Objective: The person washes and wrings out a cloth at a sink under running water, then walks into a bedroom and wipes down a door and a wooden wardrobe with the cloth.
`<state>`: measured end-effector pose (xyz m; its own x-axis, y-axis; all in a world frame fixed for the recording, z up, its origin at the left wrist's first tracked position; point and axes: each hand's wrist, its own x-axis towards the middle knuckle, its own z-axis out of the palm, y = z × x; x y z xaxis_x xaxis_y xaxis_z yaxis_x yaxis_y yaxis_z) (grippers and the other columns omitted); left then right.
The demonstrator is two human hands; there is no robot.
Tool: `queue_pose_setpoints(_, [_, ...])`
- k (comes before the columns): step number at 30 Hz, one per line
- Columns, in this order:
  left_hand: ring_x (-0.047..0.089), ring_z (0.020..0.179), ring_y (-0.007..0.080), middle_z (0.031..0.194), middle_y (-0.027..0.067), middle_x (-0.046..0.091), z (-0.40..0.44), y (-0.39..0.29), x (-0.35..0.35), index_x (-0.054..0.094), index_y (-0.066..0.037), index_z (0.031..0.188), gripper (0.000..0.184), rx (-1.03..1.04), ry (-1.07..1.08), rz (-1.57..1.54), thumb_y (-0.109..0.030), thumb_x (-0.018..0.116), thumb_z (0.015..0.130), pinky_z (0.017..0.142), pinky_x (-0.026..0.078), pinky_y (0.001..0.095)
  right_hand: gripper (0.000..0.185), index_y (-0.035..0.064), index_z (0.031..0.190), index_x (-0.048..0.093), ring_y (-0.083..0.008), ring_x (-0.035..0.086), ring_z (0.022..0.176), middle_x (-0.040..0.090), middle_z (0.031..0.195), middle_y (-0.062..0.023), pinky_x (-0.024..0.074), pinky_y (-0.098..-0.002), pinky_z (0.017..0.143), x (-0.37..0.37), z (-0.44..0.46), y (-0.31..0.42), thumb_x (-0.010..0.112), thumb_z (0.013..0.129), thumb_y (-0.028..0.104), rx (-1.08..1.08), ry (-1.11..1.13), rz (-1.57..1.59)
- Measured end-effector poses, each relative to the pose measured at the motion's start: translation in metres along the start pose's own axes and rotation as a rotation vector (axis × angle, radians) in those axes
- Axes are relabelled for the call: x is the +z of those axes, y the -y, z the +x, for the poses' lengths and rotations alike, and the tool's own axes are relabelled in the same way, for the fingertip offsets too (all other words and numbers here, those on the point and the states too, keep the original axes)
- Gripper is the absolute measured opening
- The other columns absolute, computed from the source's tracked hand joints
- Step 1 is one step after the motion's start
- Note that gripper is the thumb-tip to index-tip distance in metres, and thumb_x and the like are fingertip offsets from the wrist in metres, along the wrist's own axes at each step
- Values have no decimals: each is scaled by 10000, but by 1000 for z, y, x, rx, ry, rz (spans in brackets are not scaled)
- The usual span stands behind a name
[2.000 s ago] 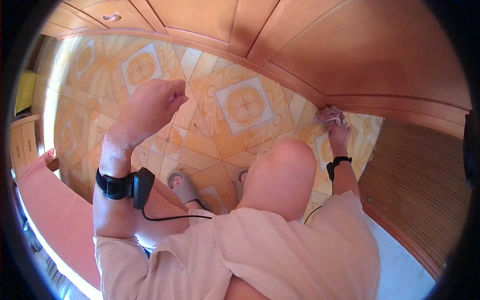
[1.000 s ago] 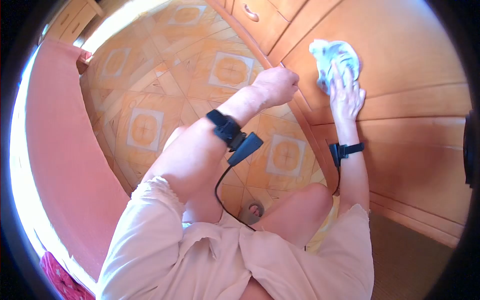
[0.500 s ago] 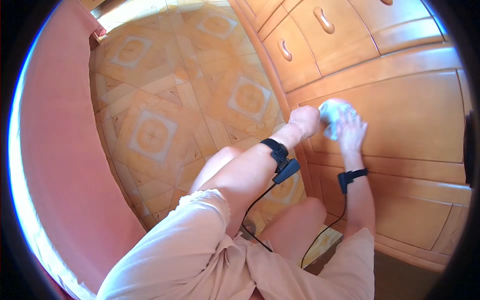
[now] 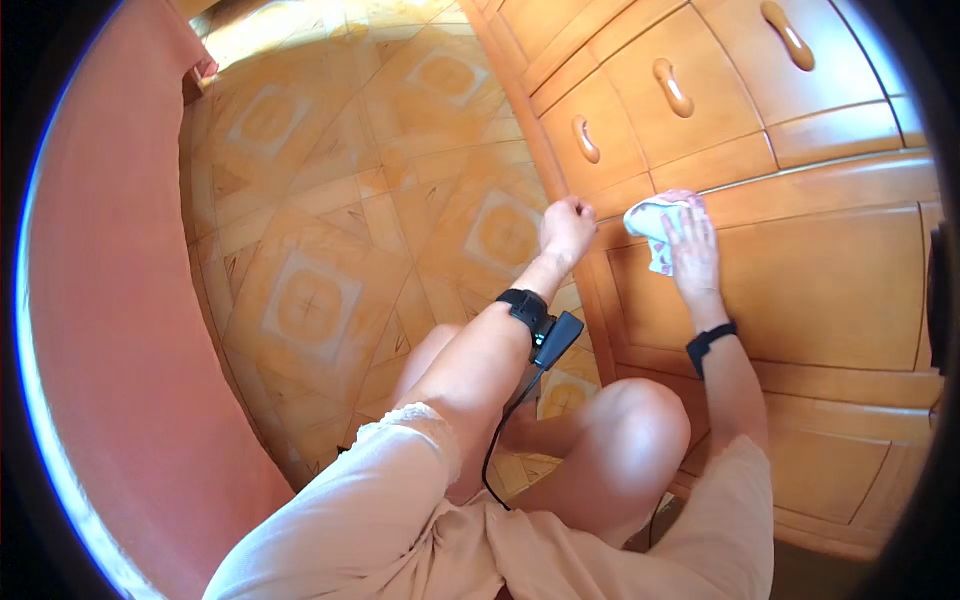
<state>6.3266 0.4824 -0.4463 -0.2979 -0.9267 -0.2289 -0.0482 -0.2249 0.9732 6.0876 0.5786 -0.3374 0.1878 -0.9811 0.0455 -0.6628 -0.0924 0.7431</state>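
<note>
My right hand (image 4: 694,255) lies with its fingers extended over a white and pink cloth (image 4: 652,222), pressing it against the wooden cabinet (image 4: 800,280). The cloth is bunched near the top edge of a large front panel, below the drawers, and part of it is hidden under the fingers. My left hand (image 4: 567,232) is curled into a fist to the left of the cloth, apart from it and from the cabinet. Nothing shows in that fist. Both wrists wear black straps, and a cable runs from the left one.
Several drawers with curved wooden handles (image 4: 674,88) line the upper part of the cabinet. Patterned floor tiles (image 4: 390,200) spread out to the left. A pink cover (image 4: 120,280) hangs along the left side. My bent knee (image 4: 640,430) is close to the cabinet's lower part.
My right hand and the cloth have moved up the cabinet front toward the drawers. My left hand has drawn away from the cloth to the left. The view has shifted slightly.
</note>
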Motion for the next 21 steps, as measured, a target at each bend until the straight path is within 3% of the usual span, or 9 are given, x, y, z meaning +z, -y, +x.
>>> queue_pose_setpoints(3, [699,691,131,796,77,777,6,-23,-30,718,-20,931,226,32,-83,-143,-215,634,1007,668,553,313,568,138,1446,578,-330,303,1541,476,1534,-169,225,-491,1269,29,33,39,674,891,214,-83,91,67])
queue_pose_setpoints(7, [640,681,108,810,70,745,29,-23,-87,700,-12,975,204,131,-162,-274,-189,617,1033,618,513,271,418,143,1148,748,-294,416,1417,553,1406,-117,319,-438,1180,68,107,86,797,769,310,-261,201,114])
queue_pose_setpoints(9, [613,676,97,834,62,744,29,-32,-119,695,-17,1000,184,61,-226,-301,-178,613,1037,619,498,256,425,153,1105,760,-276,464,1335,590,1333,-98,351,-424,1124,83,154,115,823,727,338,-233,328,83])
queue_pose_setpoints(11, [587,672,85,862,60,744,30,-32,-147,695,-23,1009,181,52,-288,-331,-182,616,1041,618,481,240,438,149,1126,755,-271,473,1313,617,1298,-85,344,-436,1124,93,195,143,811,739,348,-150,223,190])
queue_pose_setpoints(12, [583,680,80,869,57,742,25,-38,-158,694,-25,1012,184,52,-321,-322,-187,613,1045,625,476,237,498,132,1183,735,-271,471,1317,623,1305,-94,343,-436,1109,112,211,153,798,756,379,-192,-141,150])
queue_pose_setpoints(13, [579,689,75,876,55,740,20,-43,-169,694,-27,1016,186,54,-352,-314,-191,611,1049,632,472,233,500,99,1267,691,-286,446,1368,604,1360,-119,334,-459,1115,124,237,168,752,830,334,-210,-58,141])
queue_pose_setpoints(16, [586,744,64,891,32,731,18,-40,-193,708,-33,1044,202,93,-409,-225,-212,616,1052,693,480,227,289,81,1131,675,-354,457,1385,573,1389,-163,342,-456,1132,161,287,179,701,878,220,-87,-313,199])
queue_pose_setpoints(19, [584,774,55,896,8,718,7,-46,-211,722,-33,1071,219,68,-511,-63,-229,624,1053,751,485,218,305,60,1206,677,-369,456,1383,639,1331,-144,389,-491,1084,234,348,201,645,942,208,-33,-197,154])
queue_pose_setpoints(21, [588,791,54,878,3,703,-1,-44,-215,722,-35,1068,222,25,-557,38,-228,612,1061,763,490,219,396,116,1358,649,-309,575,1139,674,1277,-31,421,-452,966,248,367,227,594,994,262,393,-153,1404])
